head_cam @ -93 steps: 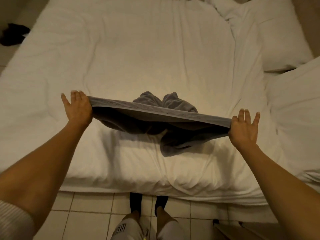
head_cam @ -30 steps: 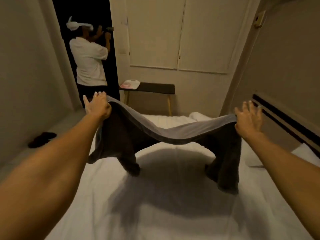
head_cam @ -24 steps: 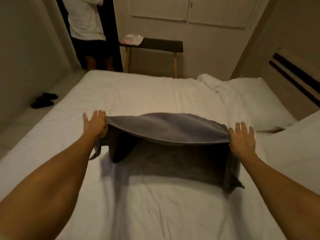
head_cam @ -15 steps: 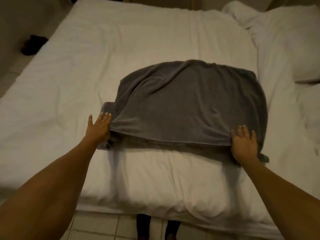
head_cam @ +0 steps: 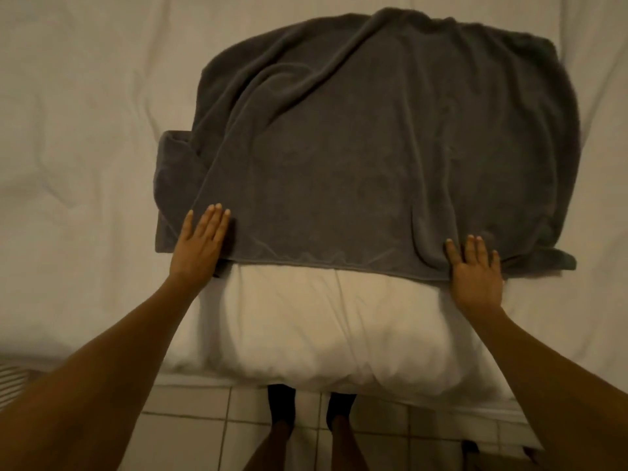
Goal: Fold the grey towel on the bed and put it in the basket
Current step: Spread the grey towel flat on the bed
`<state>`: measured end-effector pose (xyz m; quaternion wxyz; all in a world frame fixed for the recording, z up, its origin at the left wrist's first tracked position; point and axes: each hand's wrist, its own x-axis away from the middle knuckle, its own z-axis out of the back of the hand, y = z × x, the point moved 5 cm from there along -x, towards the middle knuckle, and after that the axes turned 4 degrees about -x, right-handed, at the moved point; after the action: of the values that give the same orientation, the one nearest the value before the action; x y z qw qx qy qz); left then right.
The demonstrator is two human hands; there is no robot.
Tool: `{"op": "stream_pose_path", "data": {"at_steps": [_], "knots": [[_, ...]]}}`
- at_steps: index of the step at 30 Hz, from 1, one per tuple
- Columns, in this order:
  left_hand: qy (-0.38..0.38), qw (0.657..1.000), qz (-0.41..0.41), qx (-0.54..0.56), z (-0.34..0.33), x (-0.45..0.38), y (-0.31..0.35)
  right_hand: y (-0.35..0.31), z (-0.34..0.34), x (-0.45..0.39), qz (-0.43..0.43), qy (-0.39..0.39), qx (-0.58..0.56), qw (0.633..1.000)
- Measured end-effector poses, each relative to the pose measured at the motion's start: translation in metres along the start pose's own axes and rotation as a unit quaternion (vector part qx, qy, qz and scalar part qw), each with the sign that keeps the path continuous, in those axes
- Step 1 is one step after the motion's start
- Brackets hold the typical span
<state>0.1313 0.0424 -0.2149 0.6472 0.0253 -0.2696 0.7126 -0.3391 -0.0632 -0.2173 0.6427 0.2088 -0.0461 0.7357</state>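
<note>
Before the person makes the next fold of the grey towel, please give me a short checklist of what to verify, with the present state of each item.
1. Grey towel lies on the bed: ok.
2. Near corners held down: ok, left hand and right hand rest flat on them.
3. Layers line up: not ok, the lower layer sticks out at the left and at the near right corner.
4. Surface smooth: not ok, wrinkles run across the far left part.
5. Hands ready to lift: not ok, fingers are spread flat, not pinching.
6. Basket within reach: cannot tell, none is in view.

Dark grey towel (head_cam: 373,158), white bedsheet (head_cam: 85,113), pale floor tiles (head_cam: 190,433).
</note>
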Motion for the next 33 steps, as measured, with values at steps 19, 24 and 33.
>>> {"op": "stream_pose_path", "data": {"at_steps": [19, 24, 33], "knots": [[0.044, 0.996, -0.079, 0.002, -0.039, 0.036, 0.001, 0.029, -0.017, 0.049, -0.008, -0.023, 0.106, 0.994], [0.032, 0.996, -0.084, -0.022, -0.046, 0.080, 0.016, 0.034, -0.030, 0.093, -0.012, -0.063, 0.135, 0.989], [-0.035, 0.998, -0.026, 0.046, -0.085, 0.187, 0.039, 0.046, -0.082, 0.186, 0.018, -0.106, 0.125, 0.986]]}}
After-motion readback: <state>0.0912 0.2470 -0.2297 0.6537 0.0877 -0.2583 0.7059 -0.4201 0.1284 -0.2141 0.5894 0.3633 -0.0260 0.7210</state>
